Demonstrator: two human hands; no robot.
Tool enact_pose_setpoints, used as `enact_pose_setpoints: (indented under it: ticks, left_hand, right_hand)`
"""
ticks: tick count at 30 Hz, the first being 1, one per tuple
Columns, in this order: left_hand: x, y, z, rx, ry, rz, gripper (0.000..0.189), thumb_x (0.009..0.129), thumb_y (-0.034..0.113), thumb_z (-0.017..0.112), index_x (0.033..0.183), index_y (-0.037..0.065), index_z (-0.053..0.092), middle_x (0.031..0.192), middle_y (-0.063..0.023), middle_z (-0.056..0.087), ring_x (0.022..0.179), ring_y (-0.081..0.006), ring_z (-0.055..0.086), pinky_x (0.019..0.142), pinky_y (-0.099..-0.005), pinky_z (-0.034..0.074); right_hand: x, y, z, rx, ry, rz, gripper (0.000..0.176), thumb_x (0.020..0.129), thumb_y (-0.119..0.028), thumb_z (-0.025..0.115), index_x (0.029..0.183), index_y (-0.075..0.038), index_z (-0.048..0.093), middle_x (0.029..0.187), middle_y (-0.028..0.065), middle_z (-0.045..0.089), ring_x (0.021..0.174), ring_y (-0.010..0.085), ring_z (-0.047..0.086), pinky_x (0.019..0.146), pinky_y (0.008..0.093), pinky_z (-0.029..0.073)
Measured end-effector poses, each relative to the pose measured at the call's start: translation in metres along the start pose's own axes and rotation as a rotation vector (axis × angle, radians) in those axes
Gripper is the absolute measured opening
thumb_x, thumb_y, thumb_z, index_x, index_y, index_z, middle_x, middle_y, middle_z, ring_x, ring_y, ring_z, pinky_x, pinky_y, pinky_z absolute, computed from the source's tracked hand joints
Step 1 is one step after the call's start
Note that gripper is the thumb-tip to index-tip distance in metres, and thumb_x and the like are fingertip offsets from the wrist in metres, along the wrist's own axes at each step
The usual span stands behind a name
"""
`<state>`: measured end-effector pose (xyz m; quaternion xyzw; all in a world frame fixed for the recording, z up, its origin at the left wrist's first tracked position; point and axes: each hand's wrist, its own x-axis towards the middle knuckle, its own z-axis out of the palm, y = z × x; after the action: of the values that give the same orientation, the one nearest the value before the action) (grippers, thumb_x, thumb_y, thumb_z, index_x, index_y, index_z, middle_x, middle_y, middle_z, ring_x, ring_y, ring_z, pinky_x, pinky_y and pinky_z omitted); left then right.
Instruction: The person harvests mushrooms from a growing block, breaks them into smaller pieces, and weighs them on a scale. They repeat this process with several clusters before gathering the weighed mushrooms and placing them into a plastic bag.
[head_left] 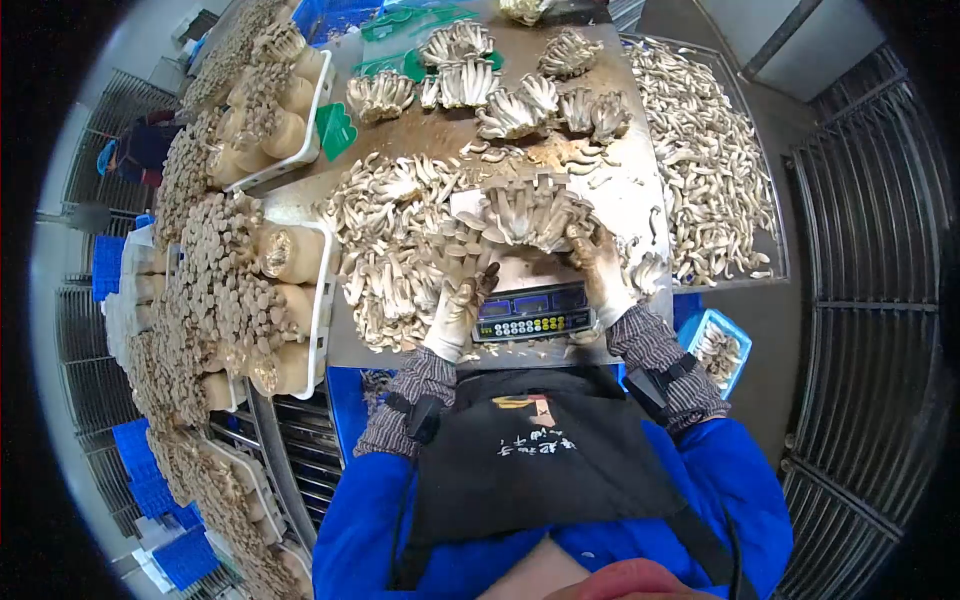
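A cluster of pale-stemmed, brown-capped mushrooms (537, 215) is over the pan of a digital weighing scale (532, 313). My right hand (598, 270), in a soiled white glove, has its fingers curled against the cluster's right side. At the scale's left edge is my left hand (457, 312), gloved the same way. Its thumb and fingers close around the lower end of a smaller bunch of mushrooms (458, 250), partly hidden by the glove. A heap of loose mushrooms (390, 290) lies just left of that hand.
Several mushroom clumps (466, 82) and green plastic pieces (336, 130) lie across the metal table (425, 135). To the right are a large tray of mushrooms (700, 160) and a blue basket (735, 370). White crates (325, 290) of growing bottles line the left; another person (140, 150) is beyond.
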<state>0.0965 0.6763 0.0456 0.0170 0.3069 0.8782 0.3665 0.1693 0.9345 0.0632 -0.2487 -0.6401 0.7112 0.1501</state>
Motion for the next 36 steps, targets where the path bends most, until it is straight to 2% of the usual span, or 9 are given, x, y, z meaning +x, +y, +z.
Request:
enact_pose_setpoints:
  ticks: [7,11,14,16,22,26,29,30,36]
  left_hand:
    - [-0.004,0.037,0.029,0.318,-0.048,0.200,0.088,0.088,0.032,0.071,0.155,0.017,0.017,0.158,-0.0059,0.026,0.144,-0.0256,0.029,0.117,-0.0405,0.027]
    - [0.047,0.054,0.007,0.240,-0.128,0.218,0.062,0.098,0.012,0.048,0.154,0.014,0.021,0.154,-0.0070,0.034,0.137,-0.0185,0.039,0.112,-0.0316,0.034]
    - [0.100,0.064,-0.006,0.108,-0.035,0.072,0.068,0.093,0.011,0.059,0.152,0.017,0.027,0.155,-0.0046,0.033,0.141,-0.0193,0.035,0.116,-0.0341,0.031]
    - [0.128,0.062,0.010,0.117,-0.222,0.175,0.061,0.096,0.006,0.050,0.152,0.009,0.026,0.149,-0.0071,0.042,0.129,-0.0158,0.048,0.106,-0.0272,0.041]
    - [0.129,0.072,0.055,0.156,-0.360,0.003,0.082,0.086,0.023,0.073,0.152,0.010,0.026,0.155,-0.0072,0.033,0.140,-0.0250,0.036,0.111,-0.0353,0.036]
    - [0.114,0.067,0.052,0.347,-0.385,0.114,0.085,0.087,0.047,0.068,0.154,0.022,0.023,0.159,-0.0014,0.027,0.144,-0.0225,0.029,0.114,-0.0411,0.032]
    - [0.081,0.062,0.048,0.291,-0.320,0.015,0.089,0.087,0.055,0.063,0.156,0.026,0.015,0.162,-0.0026,0.015,0.147,-0.0255,0.022,0.117,-0.0448,0.025]
    - [0.062,0.056,0.044,0.363,-0.305,0.134,0.097,0.085,0.050,0.068,0.156,0.016,0.011,0.162,-0.0076,0.013,0.147,-0.0278,0.021,0.118,-0.0441,0.023]
    - [0.028,0.060,0.058,0.415,-0.223,0.145,0.099,0.086,0.049,0.068,0.156,0.015,0.008,0.161,-0.0105,0.014,0.147,-0.0292,0.022,0.118,-0.0440,0.024]
  right_hand:
    - [-0.022,-0.017,0.002,0.041,0.064,0.055,0.075,0.087,-0.051,0.066,0.134,0.003,0.046,0.121,0.0146,0.059,0.108,0.0217,0.057,0.088,0.0343,0.049]
    - [-0.019,-0.019,-0.005,0.059,0.010,0.058,0.069,0.088,-0.050,0.066,0.136,-0.004,0.046,0.120,0.0111,0.059,0.110,0.0202,0.058,0.086,0.0324,0.051]
    - [-0.008,-0.028,-0.014,0.201,-0.103,0.082,0.068,0.088,-0.047,0.067,0.136,-0.005,0.045,0.120,0.0090,0.059,0.109,0.0198,0.060,0.087,0.0318,0.052]
    - [0.001,-0.029,-0.015,0.283,-0.109,0.025,0.064,0.090,-0.043,0.066,0.137,-0.005,0.044,0.119,0.0084,0.060,0.107,0.0188,0.061,0.087,0.0318,0.053]
    - [0.042,-0.016,-0.026,0.374,-0.484,0.038,0.058,0.093,-0.031,0.065,0.139,-0.005,0.041,0.118,0.0066,0.060,0.101,0.0157,0.062,0.089,0.0312,0.053]
    - [0.035,-0.023,-0.022,0.304,-0.405,0.072,0.064,0.091,-0.035,0.067,0.136,0.001,0.041,0.106,0.0101,0.064,0.088,0.0172,0.065,0.081,0.0312,0.055]
    - [0.012,-0.048,-0.016,0.354,-0.470,0.128,0.064,0.090,-0.027,0.070,0.140,-0.004,0.037,0.117,0.0102,0.061,0.095,0.0192,0.065,0.086,0.0334,0.055]
    - [0.006,-0.053,-0.013,0.329,-0.465,0.174,0.068,0.088,-0.027,0.073,0.139,-0.002,0.036,0.114,0.0113,0.063,0.093,0.0213,0.067,0.084,0.0358,0.056]
    - [-0.025,-0.042,-0.004,0.223,-0.384,0.108,0.058,0.092,-0.026,0.067,0.135,0.001,0.040,0.118,0.0101,0.061,0.106,0.0188,0.060,0.094,0.0345,0.050]
